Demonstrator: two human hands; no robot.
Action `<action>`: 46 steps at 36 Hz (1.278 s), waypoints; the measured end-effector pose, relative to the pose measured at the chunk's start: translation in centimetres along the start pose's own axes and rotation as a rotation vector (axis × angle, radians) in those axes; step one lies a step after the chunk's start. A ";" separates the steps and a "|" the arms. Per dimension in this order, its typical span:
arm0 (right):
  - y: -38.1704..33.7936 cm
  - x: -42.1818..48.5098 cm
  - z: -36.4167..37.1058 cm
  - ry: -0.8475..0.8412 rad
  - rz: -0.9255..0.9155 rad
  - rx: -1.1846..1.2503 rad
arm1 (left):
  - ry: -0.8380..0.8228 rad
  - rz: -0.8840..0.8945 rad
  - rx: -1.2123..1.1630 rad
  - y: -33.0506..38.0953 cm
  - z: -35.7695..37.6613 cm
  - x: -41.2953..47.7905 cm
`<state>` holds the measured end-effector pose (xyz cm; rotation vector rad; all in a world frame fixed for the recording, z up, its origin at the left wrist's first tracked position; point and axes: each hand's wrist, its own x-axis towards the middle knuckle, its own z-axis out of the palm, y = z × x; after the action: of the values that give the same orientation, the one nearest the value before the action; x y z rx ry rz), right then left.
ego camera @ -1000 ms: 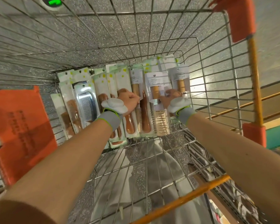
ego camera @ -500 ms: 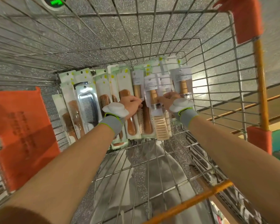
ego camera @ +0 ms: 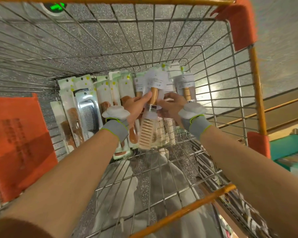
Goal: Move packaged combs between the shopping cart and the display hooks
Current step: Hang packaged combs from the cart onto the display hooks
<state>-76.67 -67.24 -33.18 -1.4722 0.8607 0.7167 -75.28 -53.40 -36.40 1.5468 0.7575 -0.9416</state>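
Observation:
Several packaged combs lie side by side on the wire floor of the shopping cart (ego camera: 213,86). Both hands reach down into it. My left hand (ego camera: 136,107) and my right hand (ego camera: 170,105) together hold one clear pack with a pale wooden wide-tooth comb (ego camera: 149,127), lifted a little above the row; fingers pinch its handle part from both sides. To the left lie a black comb pack (ego camera: 89,114) and brown comb packs (ego camera: 72,121). Another wooden-handled pack (ego camera: 187,90) lies at the right end. No display hooks are visible.
The cart has an orange rim (ego camera: 255,93) with red corner guards (ego camera: 239,23), and an orange child-seat flap (ego camera: 15,134) at the left. Speckled grey floor shows through the wire. Shelving with a teal edge (ego camera: 289,145) stands to the right.
Both hands have come together on the pale wide-tooth comb pack and raised it off the row. The view has tilted so the cart's far rim now shows.

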 end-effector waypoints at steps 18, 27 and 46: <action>3.4 5.1 -3.0 0.122 0.195 -0.814 | 0.115 0.048 0.107 -1.4 -1.0 1.3; 2.9 5.2 -2.6 0.057 0.135 -0.933 | 0.127 0.030 0.177 -0.8 -1.1 0.7; -0.9 -1.5 -2.3 0.268 -0.027 -0.212 | 0.094 0.093 0.224 5.0 -1.7 -5.5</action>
<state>-76.84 -69.37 -31.19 -1.7947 0.9887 0.6126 -73.29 -52.47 -29.07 1.8171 0.6565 -0.9135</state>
